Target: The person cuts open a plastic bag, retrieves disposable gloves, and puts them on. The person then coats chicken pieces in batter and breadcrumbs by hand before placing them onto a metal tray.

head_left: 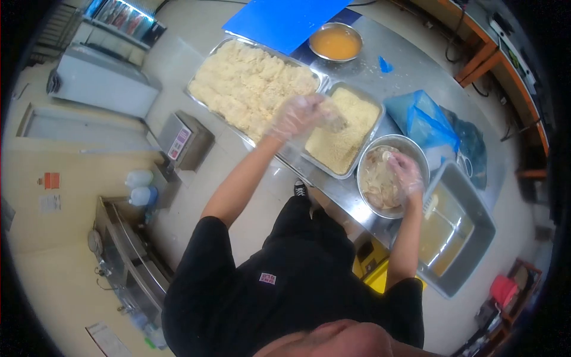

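Gloved left hand (pixel 295 115) raised over the rectangular steel tray of pale breadcrumbs (pixel 344 130), fingers closed on a blurred, possibly crumbed piece (pixel 334 121), while the gloved right hand (pixel 406 174) dips into the round steel bowl of wet pieces (pixel 391 175), its fingers' spread indiscernible.

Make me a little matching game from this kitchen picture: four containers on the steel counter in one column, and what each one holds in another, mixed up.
Containers:
1. big flat tray
2. small rectangular pan
3. round bowl under the right hand
4. small round bowl by the blue board

Contents:
A. orange liquid
B. fine loose crumbs
C. pale raw pieces
D. a full layer of breaded pieces

Pairs: 1-D, 2-B, 3-C, 4-A.
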`<action>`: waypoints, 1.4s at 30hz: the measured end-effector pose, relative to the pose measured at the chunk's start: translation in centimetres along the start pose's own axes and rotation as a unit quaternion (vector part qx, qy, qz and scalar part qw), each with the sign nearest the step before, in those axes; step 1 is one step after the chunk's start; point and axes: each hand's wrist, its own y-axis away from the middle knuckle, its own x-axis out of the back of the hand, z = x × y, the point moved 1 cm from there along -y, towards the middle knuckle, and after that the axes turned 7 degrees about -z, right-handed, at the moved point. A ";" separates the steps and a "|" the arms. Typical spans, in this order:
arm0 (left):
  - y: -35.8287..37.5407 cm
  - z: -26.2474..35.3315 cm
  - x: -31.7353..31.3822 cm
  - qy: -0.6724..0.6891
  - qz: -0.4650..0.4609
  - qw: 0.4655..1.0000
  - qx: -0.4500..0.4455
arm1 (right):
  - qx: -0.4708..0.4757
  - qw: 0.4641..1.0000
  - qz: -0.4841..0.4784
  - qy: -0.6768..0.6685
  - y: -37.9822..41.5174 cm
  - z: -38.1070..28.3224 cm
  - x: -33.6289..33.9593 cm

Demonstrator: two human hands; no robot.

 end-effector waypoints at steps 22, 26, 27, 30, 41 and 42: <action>8.0 -6.6 2.5 -0.004 0.236 0.972 -0.008 | -0.015 0.960 0.056 0.274 -0.6 -1.5 2.0; 9.6 -4.9 -8.2 -0.041 0.108 0.989 -0.092 | 0.035 0.838 -0.052 0.542 -3.9 -1.2 -1.8; 9.4 -5.0 -10.1 -0.002 0.098 0.990 -0.101 | 0.051 0.830 -0.051 0.554 -4.2 -1.2 -3.0; 8.2 -8.3 -14.1 0.038 0.078 0.992 -0.089 | 0.075 0.817 -0.043 0.570 -4.9 0.2 -5.2; 6.9 -11.0 -14.9 0.113 0.148 0.982 -0.012 | 0.098 0.821 -0.033 0.561 -2.9 -1.4 -1.7; 6.9 -11.1 -14.9 0.122 0.145 0.982 -0.013 | 0.077 0.839 -0.054 0.535 -2.5 -2.3 -1.2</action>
